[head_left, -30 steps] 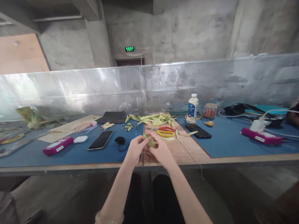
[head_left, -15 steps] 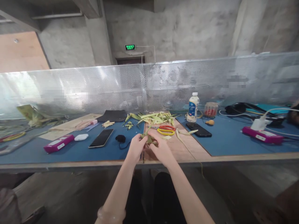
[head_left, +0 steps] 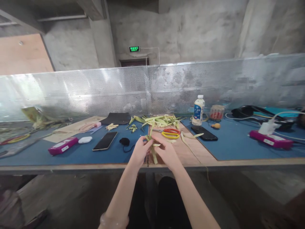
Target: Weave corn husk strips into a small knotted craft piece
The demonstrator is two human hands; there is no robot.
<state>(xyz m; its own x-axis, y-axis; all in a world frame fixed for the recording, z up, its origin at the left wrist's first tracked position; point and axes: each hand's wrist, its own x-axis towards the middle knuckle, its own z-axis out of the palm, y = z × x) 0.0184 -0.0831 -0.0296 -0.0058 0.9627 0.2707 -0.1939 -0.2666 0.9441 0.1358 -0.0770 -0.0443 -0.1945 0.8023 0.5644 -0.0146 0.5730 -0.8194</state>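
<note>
Above the table's front edge, my left hand (head_left: 141,150) and my right hand (head_left: 167,153) meet with fingertips pinched together on pale green corn husk strips (head_left: 154,157). One strip points up between the hands and another hangs down below the fingers. The finer folds are hidden behind the fingers. Just past my right hand lie scissors (head_left: 171,135) with red and yellow handles. A heap of husk strips (head_left: 163,121) lies farther back. To the right, a long curled husk strip (head_left: 188,144) trails over the table's front edge.
On the left are a phone (head_left: 105,141), a black fuzzy ball (head_left: 124,141) with a cord, a white case (head_left: 85,140) and a purple box (head_left: 63,146). At right stand a bottle (head_left: 198,112), another phone (head_left: 207,135) and a jar (head_left: 216,113). A perforated metal screen (head_left: 171,86) runs behind.
The husk between my hands has turned: strips now stick out above and below the fingers, where before it was bunched. Both hands stay together at nearly the same place.
</note>
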